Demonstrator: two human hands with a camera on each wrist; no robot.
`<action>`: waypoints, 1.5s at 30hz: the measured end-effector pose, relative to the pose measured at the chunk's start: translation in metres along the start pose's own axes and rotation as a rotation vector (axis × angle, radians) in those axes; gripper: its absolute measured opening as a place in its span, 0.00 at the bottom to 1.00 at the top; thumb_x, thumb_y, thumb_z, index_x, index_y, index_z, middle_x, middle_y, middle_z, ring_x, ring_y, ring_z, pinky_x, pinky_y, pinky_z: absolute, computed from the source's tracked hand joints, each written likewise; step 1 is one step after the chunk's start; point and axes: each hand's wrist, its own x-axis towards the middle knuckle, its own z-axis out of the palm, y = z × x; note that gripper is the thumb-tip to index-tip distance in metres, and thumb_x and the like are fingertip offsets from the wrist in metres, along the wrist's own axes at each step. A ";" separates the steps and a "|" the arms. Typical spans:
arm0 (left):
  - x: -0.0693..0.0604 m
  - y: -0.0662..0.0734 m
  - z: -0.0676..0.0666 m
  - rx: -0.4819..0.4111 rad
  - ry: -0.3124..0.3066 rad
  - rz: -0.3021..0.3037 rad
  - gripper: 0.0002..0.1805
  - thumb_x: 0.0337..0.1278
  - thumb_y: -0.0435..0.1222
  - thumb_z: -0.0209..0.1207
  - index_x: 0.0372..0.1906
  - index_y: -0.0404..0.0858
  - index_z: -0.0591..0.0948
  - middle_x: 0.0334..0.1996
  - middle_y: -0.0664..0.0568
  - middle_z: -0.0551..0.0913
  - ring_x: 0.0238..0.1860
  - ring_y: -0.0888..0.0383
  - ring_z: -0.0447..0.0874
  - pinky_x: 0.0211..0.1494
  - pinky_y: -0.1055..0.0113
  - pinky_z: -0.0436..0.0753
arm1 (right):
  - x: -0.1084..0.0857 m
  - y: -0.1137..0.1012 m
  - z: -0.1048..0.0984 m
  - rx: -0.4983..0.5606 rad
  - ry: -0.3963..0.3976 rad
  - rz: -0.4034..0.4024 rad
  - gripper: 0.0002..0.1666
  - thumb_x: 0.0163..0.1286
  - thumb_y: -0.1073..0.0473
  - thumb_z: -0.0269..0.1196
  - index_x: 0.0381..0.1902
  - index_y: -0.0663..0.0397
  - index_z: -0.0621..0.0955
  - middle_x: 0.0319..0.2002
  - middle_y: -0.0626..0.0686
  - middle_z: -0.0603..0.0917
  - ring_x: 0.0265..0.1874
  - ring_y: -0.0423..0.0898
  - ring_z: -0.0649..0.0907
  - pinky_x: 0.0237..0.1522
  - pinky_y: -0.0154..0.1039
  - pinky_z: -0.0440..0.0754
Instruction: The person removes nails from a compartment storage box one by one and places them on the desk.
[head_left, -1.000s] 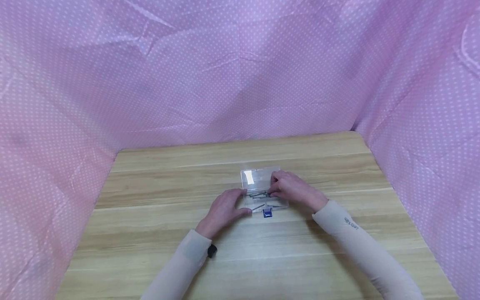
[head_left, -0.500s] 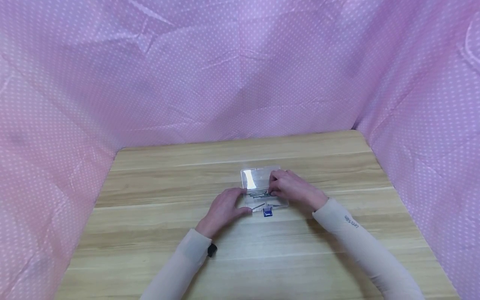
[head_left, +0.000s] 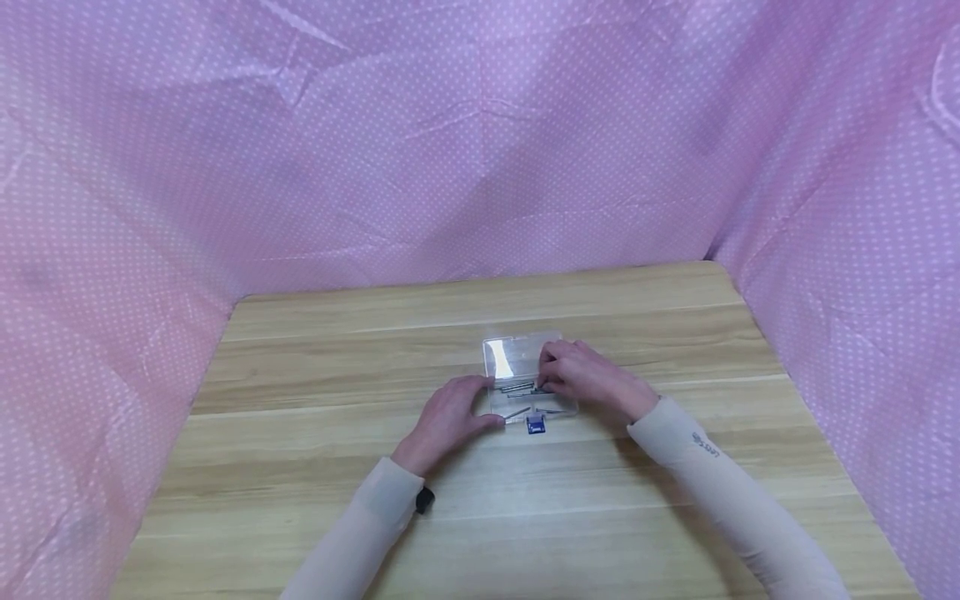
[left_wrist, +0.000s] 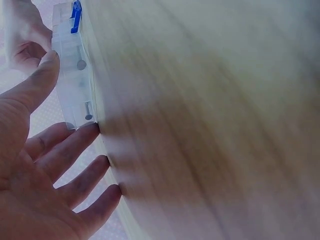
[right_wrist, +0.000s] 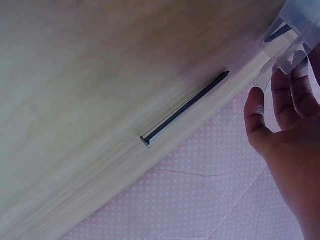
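Observation:
A clear plastic box [head_left: 517, 404] lies with its lid [head_left: 522, 354] swung back and a blue latch [head_left: 536, 425] at its front. Several metal nails [head_left: 517, 413] lie inside. At the box's left end, my left hand [head_left: 446, 421] holds it between thumb and fingers; its other fingertips rest on the wood in the left wrist view. My right hand [head_left: 592, 379] reaches into the right half, fingers bent down by the nails. Whether it pinches one is hidden. In the right wrist view, one loose nail [right_wrist: 185, 110] lies on the table, apart from the right hand.
The wooden table [head_left: 637, 517] extends around the box on all sides. Pink dotted cloth [head_left: 480, 167] hangs behind the table and along both sides. A black band [head_left: 424, 500] shows at the left wrist.
The nails near the right fingertips have shifted slightly inside the box. Both hands keep almost the same place, and the box and lid stay put.

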 end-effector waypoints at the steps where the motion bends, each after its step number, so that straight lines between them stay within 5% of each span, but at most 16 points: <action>1: 0.000 0.000 0.000 -0.003 0.000 0.001 0.39 0.54 0.52 0.74 0.68 0.40 0.78 0.65 0.45 0.80 0.68 0.45 0.75 0.72 0.48 0.74 | 0.000 0.000 0.000 -0.001 -0.002 -0.001 0.06 0.69 0.61 0.71 0.41 0.44 0.90 0.45 0.42 0.80 0.46 0.41 0.76 0.48 0.43 0.74; 18: 0.000 0.000 0.002 -0.021 -0.018 0.005 0.38 0.56 0.52 0.74 0.68 0.39 0.77 0.66 0.42 0.79 0.69 0.43 0.74 0.73 0.47 0.73 | -0.005 -0.001 -0.004 0.039 -0.010 -0.022 0.06 0.69 0.62 0.69 0.42 0.49 0.89 0.46 0.45 0.82 0.46 0.44 0.80 0.51 0.45 0.81; 45: 0.001 0.001 -0.001 -0.027 -0.023 -0.016 0.38 0.57 0.52 0.73 0.68 0.39 0.77 0.66 0.42 0.79 0.69 0.44 0.74 0.73 0.47 0.73 | -0.009 -0.014 -0.012 0.123 0.112 0.005 0.07 0.69 0.64 0.68 0.44 0.55 0.87 0.42 0.49 0.87 0.45 0.47 0.84 0.58 0.53 0.81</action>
